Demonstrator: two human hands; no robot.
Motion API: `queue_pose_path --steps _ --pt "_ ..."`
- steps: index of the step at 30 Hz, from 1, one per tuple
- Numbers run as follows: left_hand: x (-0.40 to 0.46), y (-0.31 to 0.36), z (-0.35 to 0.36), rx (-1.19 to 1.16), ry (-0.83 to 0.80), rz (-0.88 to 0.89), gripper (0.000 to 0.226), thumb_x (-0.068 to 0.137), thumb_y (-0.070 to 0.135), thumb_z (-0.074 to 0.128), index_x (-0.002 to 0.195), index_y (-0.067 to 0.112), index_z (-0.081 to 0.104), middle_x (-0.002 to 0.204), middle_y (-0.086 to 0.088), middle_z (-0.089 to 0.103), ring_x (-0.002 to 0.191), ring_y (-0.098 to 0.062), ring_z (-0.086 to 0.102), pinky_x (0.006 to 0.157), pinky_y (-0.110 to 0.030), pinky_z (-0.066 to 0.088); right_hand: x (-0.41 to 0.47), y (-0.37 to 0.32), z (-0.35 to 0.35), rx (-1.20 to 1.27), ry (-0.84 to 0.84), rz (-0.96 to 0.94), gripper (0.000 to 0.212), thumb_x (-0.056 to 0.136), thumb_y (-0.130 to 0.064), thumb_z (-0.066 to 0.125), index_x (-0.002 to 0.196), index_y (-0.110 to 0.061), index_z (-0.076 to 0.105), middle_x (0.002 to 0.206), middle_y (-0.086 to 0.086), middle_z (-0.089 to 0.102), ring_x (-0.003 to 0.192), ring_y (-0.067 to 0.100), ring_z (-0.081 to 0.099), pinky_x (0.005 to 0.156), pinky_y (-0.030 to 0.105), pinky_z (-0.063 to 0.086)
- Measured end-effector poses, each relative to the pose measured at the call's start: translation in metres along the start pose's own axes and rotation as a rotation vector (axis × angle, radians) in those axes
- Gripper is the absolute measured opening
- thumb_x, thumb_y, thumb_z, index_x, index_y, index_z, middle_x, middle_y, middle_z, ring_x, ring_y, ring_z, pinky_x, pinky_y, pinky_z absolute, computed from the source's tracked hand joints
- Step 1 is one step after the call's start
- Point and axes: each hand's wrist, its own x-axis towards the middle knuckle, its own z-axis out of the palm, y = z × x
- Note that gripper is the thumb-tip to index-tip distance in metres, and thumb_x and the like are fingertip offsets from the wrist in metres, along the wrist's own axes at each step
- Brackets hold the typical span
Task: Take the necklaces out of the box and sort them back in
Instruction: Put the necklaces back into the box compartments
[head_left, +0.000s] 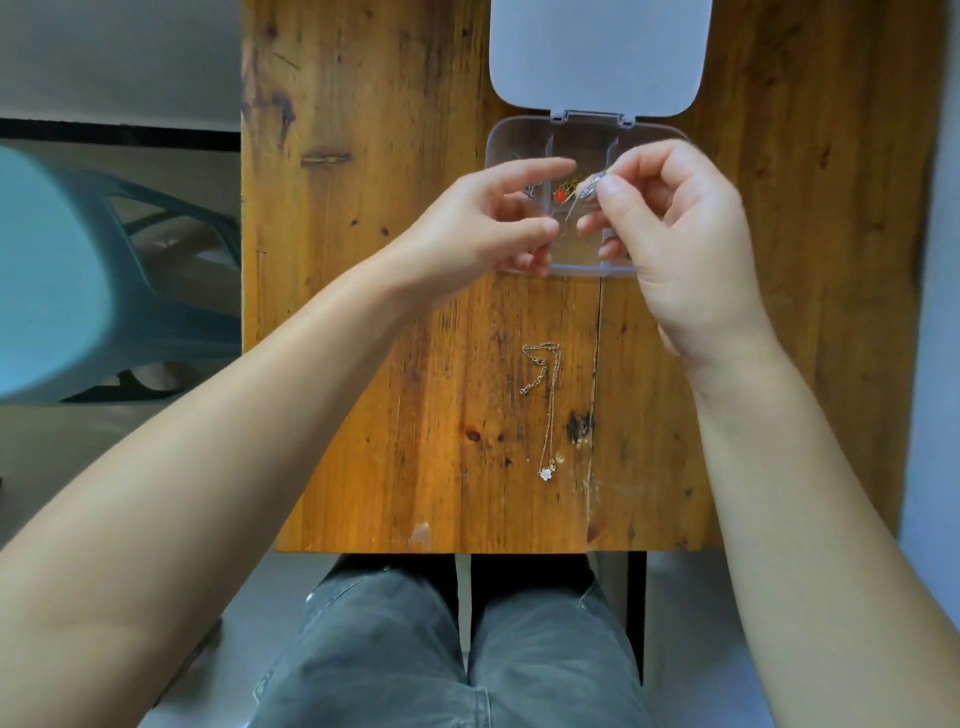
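Your right hand (685, 234) is raised over the clear box (571, 254), thumb and forefinger pinched on a small silver pendant (592, 186); a thin chain hangs from that pinch down toward the middle of the box, and your other fingers on that hand curl loosely underneath. Your left hand (483, 228) hovers over the left side of the box, holding nothing; its fingers are parted and slightly bent, the forefinger stretched toward the pendant and the thumb below it, with a gap between them.

The box sits near the far edge of the wooden table (389, 364), divided into small compartments; its pale lid (597, 52) is swung open and lies flat behind it on its hinge. In a middle compartment, just under your fingertips, lies a gold piece with a red bead (561, 195); a darker piece shows in the left compartment, mostly hidden by your left hand, so you cannot tell what it is.

A gold necklace (548, 395) with a small pale flower charm lies on the table nearer to you, well apart from the box; its chain is looped at the top and trails toward you.
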Motion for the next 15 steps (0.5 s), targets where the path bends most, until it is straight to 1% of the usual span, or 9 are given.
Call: queue_pose_path --steps 2,3,4,6,8,10,12,13,15 --pt "0.004 0.008 0.003 0.107 -0.067 0.024 0.022 0.091 0.003 0.054 0.109 0.016 0.061 0.080 -0.013 0.055 0.070 -0.015 0.059 0.067 -0.021 0.053 0.006 -0.008 -0.002 0.040 -0.019 -0.034 0.011 0.093 -0.015 0.053 0.088 -0.025 0.055 0.091 0.006 0.067 0.079 0.016 0.067 0.063 0.022 0.052" --pt "0.007 0.010 0.004 0.149 -0.063 0.031 0.016 0.091 0.004 0.055 0.098 0.014 0.064 0.076 -0.013 0.056 0.067 -0.014 0.059 0.064 -0.020 0.054 0.008 -0.012 -0.003 0.086 -0.020 -0.048 0.013 0.093 -0.013 0.052 0.088 -0.024 0.055 0.091 0.007 0.067 0.077 0.016 0.067 0.062 0.022 0.051" --pt "0.010 0.010 0.004 0.195 -0.034 0.033 0.012 0.090 0.005 0.056 0.092 0.012 0.066 0.073 -0.010 0.058 0.064 -0.012 0.060 0.063 -0.019 0.054 0.011 -0.016 -0.004 0.142 -0.016 -0.061 0.013 0.093 -0.011 0.052 0.087 -0.022 0.055 0.090 0.006 0.066 0.076 0.015 0.066 0.062 0.021 0.050" --pt "0.015 0.008 0.002 0.278 0.049 0.033 0.010 0.090 0.008 0.058 0.090 0.009 0.068 0.069 -0.004 0.062 0.060 -0.008 0.063 0.061 -0.018 0.054 0.014 -0.021 -0.007 0.228 -0.002 -0.086 0.010 0.094 -0.011 0.051 0.089 -0.019 0.055 0.089 0.002 0.066 0.076 0.012 0.066 0.062 0.021 0.049" --pt "0.020 0.003 -0.003 0.314 0.102 0.023 0.011 0.090 0.010 0.057 0.089 0.008 0.068 0.069 -0.003 0.065 0.061 -0.007 0.065 0.063 -0.019 0.056 0.016 -0.021 -0.009 0.278 0.011 -0.100 0.008 0.094 -0.012 0.050 0.092 -0.017 0.055 0.088 0.000 0.066 0.078 0.012 0.066 0.064 0.023 0.050" --pt "0.024 -0.002 -0.007 0.394 0.144 0.023 0.011 0.090 0.009 0.057 0.088 0.010 0.068 0.068 -0.001 0.065 0.059 -0.003 0.064 0.060 -0.013 0.054 0.018 -0.017 -0.008 0.282 0.016 -0.076 0.008 0.094 -0.011 0.050 0.091 -0.017 0.055 0.088 0.000 0.066 0.078 0.012 0.066 0.065 0.024 0.051" --pt "0.027 -0.007 -0.009 0.573 0.195 0.032 0.012 0.088 0.009 0.056 0.089 0.010 0.068 0.069 0.004 0.063 0.059 -0.002 0.061 0.056 -0.006 0.046 0.020 -0.008 -0.003 0.228 0.017 -0.020 0.011 0.094 -0.011 0.051 0.088 -0.019 0.055 0.086 0.001 0.066 0.075 0.011 0.066 0.063 0.024 0.051" --pt "0.028 -0.009 -0.011 0.682 0.218 0.039 0.013 0.088 0.009 0.056 0.090 0.009 0.069 0.073 0.003 0.063 0.063 -0.005 0.059 0.056 -0.005 0.043 0.021 -0.002 0.000 0.177 0.016 0.015 0.012 0.093 -0.011 0.052 0.086 -0.020 0.055 0.085 0.001 0.066 0.075 0.010 0.066 0.062 0.023 0.051" --pt "0.028 -0.015 -0.014 0.863 0.231 0.039 0.016 0.086 0.008 0.055 0.089 0.005 0.070 0.082 -0.005 0.066 0.073 -0.014 0.055 0.063 -0.018 0.042 0.023 0.014 0.007 0.039 0.009 0.081 0.013 0.093 -0.012 0.053 0.084 -0.022 0.054 0.083 -0.001 0.065 0.075 0.010 0.067 0.061 0.022 0.052"
